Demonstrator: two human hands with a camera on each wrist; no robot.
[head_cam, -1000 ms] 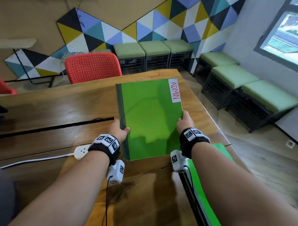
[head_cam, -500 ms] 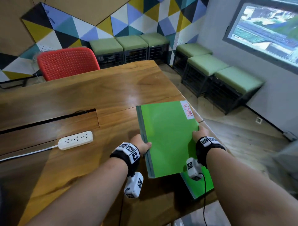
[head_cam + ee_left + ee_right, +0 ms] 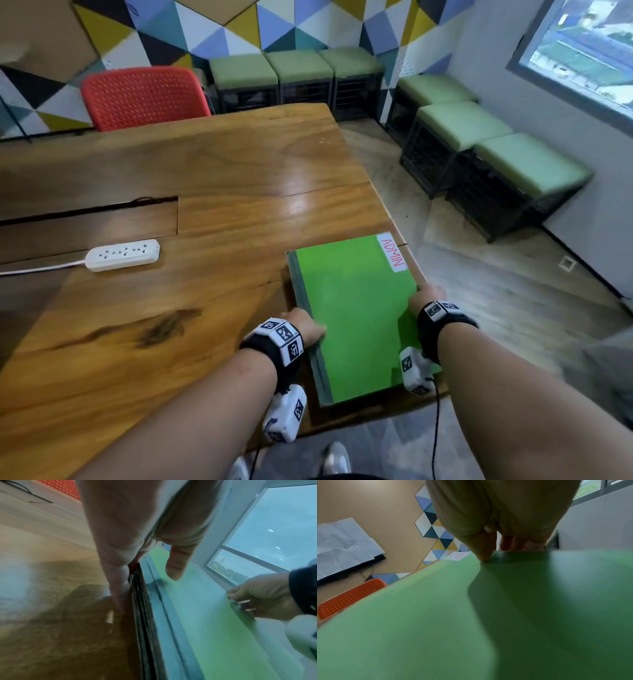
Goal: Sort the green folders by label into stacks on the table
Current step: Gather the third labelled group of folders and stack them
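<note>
A green folder (image 3: pixel 356 318) with a white ADMIN label (image 3: pixel 393 255) lies flat at the table's near right corner. My left hand (image 3: pixel 308 330) pinches its dark spine edge, and my right hand (image 3: pixel 426 298) pinches its right edge. In the left wrist view my left hand (image 3: pixel 147 588) has the thumb on the green cover (image 3: pixel 205 622), with the other fingers down beside several dark spines (image 3: pixel 145 628) stacked beneath. In the right wrist view my right hand (image 3: pixel 498 550) has the thumb on top of the cover (image 3: pixel 436 622) and the fingers under its edge.
The wooden table (image 3: pixel 205 240) carries a white power strip (image 3: pixel 122 255) with its cord at the left, beside a dark cable slot. A red chair (image 3: pixel 144 97) stands at the far side. Green-topped stools (image 3: pixel 459 123) line the walls. The table's right edge runs just beside the folder.
Both hands carried the ADMIN folder from the table's middle toward me and to the right. They lowered it over the green folder at the near right corner.
</note>
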